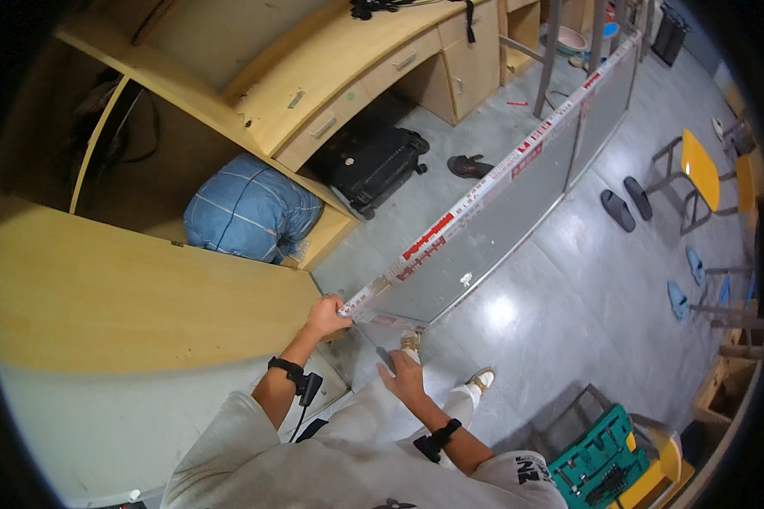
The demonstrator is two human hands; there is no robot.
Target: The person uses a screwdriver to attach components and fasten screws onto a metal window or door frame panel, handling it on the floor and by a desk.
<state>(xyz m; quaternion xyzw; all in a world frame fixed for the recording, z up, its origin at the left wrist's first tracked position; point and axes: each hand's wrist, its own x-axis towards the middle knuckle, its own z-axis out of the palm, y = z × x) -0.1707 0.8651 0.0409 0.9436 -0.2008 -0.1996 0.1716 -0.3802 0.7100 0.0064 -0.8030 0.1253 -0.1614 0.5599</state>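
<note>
A long grey panel (518,222), its edges bound with red-and-white printed tape, stands on its long side and runs from near my feet toward the far right. My left hand (324,317) is closed round its near upper corner. Lower and to the right, my right hand (406,378) is in front of my legs, fingers curled, beside the panel's near end but apart from it. A small grey shape shows at its fingertips; I cannot make out what it is. Both wrists carry black straps with small devices.
At left stand a wooden cabinet with an open door (144,293) and a blue bundle (250,208) inside. A black suitcase (369,165) lies under the desk (339,76). Slippers (617,210) and a yellow chair (700,170) are right; a green tool case (598,458) rests near right.
</note>
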